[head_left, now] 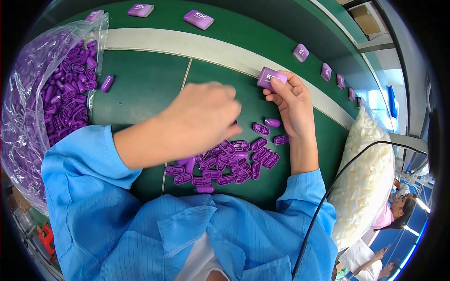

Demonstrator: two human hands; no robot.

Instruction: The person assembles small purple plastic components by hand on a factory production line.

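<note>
purple case [270, 77] near belt edge [225, 52]

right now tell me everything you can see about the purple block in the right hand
The purple block is a small, rounded rectangular piece, smooth like plastic, with white lettering on its top face. The right hand pinches it at the fingertips, tilted, just above the green belt near the pale stripe. Only those fingers touch it.

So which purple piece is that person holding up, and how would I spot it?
Start at the green belt and find the loose heap of small purple caps near its front edge. Just beyond the heap, the right hand pinches a purple block at its fingertips. Unlike the ring-like caps, it is bigger, solid, boxy and lifted off the belt.
</note>
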